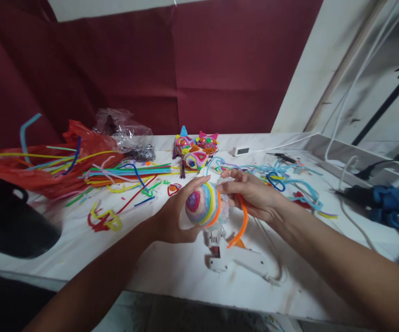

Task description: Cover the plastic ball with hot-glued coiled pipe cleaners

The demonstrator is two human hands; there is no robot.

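My left hand [174,216] is wrapped around a ball [199,207] banded in purple, pink, cream, blue, yellow and orange fuzzy strips. The ball's right side looks pale and uncovered by the bands. An orange pipe cleaner [243,221] runs from the ball's edge, and its loose end curves down. My right hand [249,192] pinches this pipe cleaner close to the ball's right side. A white glue gun [235,260] lies on the table just below the ball, partly hidden behind it.
Colourful finished figures [195,150] stand at the back. Pipe cleaners [130,173] are heaped at left on a red plastic bag [78,138], with a dark container [15,221] in front. Cut pieces [299,186], a cable [349,216] and a blue object [381,203] lie at right.
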